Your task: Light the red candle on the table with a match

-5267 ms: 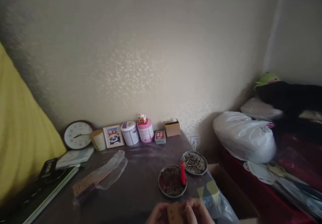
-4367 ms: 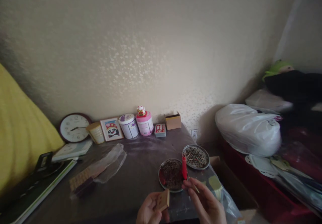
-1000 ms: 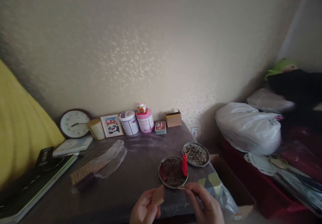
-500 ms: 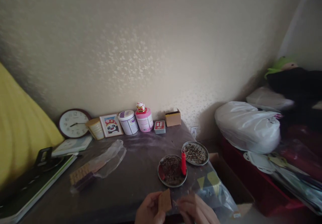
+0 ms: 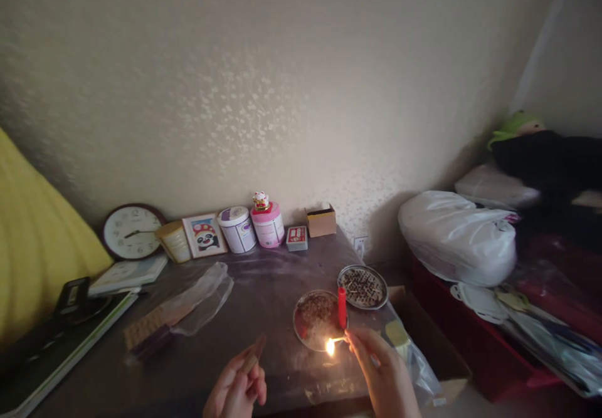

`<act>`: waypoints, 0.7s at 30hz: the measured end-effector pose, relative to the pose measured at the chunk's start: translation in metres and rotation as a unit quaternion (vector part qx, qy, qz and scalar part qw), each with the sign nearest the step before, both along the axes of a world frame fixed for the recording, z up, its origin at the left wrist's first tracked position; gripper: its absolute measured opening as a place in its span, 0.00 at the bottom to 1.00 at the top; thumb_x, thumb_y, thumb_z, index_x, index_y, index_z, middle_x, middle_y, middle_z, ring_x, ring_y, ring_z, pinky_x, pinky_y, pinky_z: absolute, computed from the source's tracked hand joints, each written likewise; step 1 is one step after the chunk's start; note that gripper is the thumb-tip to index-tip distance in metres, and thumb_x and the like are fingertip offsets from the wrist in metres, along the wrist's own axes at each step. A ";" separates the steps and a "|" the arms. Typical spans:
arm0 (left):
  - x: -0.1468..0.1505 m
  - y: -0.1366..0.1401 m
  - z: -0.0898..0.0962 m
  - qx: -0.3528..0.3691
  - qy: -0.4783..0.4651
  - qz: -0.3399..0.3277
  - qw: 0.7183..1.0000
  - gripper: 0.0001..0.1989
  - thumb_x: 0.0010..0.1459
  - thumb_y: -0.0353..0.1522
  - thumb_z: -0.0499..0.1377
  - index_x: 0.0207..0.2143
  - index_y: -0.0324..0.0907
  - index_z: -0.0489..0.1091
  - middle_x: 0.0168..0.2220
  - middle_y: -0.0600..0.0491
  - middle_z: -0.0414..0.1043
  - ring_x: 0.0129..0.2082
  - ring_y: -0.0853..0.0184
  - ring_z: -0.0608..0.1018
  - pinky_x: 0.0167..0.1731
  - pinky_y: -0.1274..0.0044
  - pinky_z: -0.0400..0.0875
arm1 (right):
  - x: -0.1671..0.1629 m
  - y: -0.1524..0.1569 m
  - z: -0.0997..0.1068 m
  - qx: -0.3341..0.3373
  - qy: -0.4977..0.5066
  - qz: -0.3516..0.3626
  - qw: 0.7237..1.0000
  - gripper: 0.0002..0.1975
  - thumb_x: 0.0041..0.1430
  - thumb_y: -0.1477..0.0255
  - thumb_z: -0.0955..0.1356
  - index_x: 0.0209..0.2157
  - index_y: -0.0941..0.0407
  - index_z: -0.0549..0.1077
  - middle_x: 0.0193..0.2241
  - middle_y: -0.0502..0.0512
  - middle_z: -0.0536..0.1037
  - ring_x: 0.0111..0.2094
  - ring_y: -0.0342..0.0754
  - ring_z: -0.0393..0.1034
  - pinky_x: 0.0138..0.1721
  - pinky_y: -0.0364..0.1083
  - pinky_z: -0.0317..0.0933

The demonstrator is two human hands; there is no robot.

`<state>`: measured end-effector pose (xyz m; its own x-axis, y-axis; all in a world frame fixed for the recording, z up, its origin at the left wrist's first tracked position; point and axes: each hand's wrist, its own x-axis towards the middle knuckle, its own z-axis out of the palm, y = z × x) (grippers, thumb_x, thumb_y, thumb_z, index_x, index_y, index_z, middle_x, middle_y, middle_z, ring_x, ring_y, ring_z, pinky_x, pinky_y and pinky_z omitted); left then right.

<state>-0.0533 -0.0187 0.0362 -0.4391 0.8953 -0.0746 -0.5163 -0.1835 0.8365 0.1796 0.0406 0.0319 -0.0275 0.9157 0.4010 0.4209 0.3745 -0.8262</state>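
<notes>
Head view shows the right hand (image 5: 383, 374) pinching a lit match (image 5: 337, 341) between thumb and forefinger at its far end, with the small flame at the tip pointing left, just beside the near rim of a round metal dish (image 5: 301, 333). The left hand (image 5: 237, 390) is closed around a matchbox (image 5: 254, 352), which it holds by the sides, tilted, low over the table (image 5: 226, 349) and apart from the flame.

A match is very light, thin and stiff, but it snaps easily, so it is best held at the bare end, away from the burning head, and level or a little tip-up so that the flame does not climb to the fingers. The matchbox is light cardboard and can be crushed; a gentle hold on its sides is enough.

A short red candle (image 5: 342, 308) stands upright at the right edge of the dish, near the flame. A second dish (image 5: 362, 286) lies just behind, and a clear plastic bag (image 5: 197, 302) lies further left.
</notes>
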 end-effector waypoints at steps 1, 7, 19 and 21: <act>0.002 -0.001 0.001 -0.001 0.003 0.002 1.000 0.22 0.37 0.48 0.70 0.32 0.43 0.81 0.21 0.56 0.67 0.17 0.72 0.68 0.20 0.78 0.63 | 0.002 0.001 0.001 -0.008 -0.002 0.009 1.000 0.15 0.64 0.63 0.62 0.35 0.54 0.78 0.29 0.52 0.80 0.32 0.49 0.75 0.33 0.39 0.67; -0.006 0.001 -0.005 0.002 -0.012 -0.015 1.000 0.23 0.40 0.47 0.69 0.37 0.45 0.81 0.22 0.57 0.65 0.19 0.71 0.68 0.20 0.77 0.64 | 0.009 0.006 0.004 -0.034 0.032 0.010 0.999 0.17 0.62 0.61 0.63 0.35 0.56 0.80 0.26 0.53 0.79 0.29 0.50 0.74 0.31 0.40 0.67; -0.019 0.009 -0.023 -0.008 -0.039 -0.044 0.998 0.19 0.39 0.44 0.71 0.34 0.45 0.81 0.21 0.54 0.69 0.19 0.68 0.69 0.20 0.75 0.66 | 0.015 0.014 0.008 -0.078 0.059 -0.017 0.995 0.20 0.57 0.55 0.65 0.26 0.55 0.79 0.23 0.54 0.79 0.25 0.50 0.71 0.26 0.42 0.64; -0.021 0.010 -0.026 -0.010 -0.046 -0.050 0.998 0.20 0.38 0.44 0.71 0.34 0.44 0.81 0.21 0.54 0.69 0.19 0.68 0.69 0.19 0.75 0.66 | 0.015 0.013 0.011 -0.076 0.063 -0.022 0.995 0.21 0.56 0.54 0.65 0.25 0.55 0.79 0.21 0.53 0.78 0.25 0.50 0.70 0.25 0.41 0.63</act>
